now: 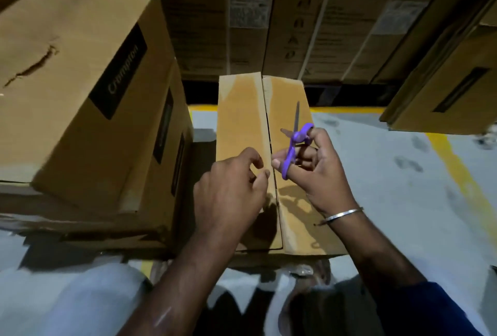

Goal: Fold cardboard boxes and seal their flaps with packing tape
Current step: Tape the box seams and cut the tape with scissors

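Lying on a grey floor [376, 174] marked with yellow painted lines [454, 171], one narrow cardboard box [242, 126] occupies the centre of the head view. Its two top flaps are folded down and meet along a lengthwise seam that runs from 12 o'clock to 6 o'clock. Whether tape covers the seam cannot be determined.

At 9 o'clock from this box stands one stack of larger cartons [80, 93]; the upper carton is tilted and carries a dark printed label. At 12 o'clock a wall of stacked cartons [269, 13] closes off the room, with warning symbols and white labels on their faces. At 2 o'clock a further carton stack [457, 80] overhangs the floor. Lighting is dim, and dark smudges mark the floor at 3 o'clock.

Two hands are in view, both above the near half of the box. The left hand [231, 185] sits just left of the seam, fingers curled with thumb and forefinger tips close together; whether they pinch anything cannot be told. The right hand [320, 171] sits just right of the seam, its grip closed through the handle loops of one pair of purple scissors [295, 144], blades together and pointing towards 12 o'clock. One metal bangle [344, 214] circles the right wrist. A blue sleeve [435, 308] covers the right upper arm at 5 o'clock.
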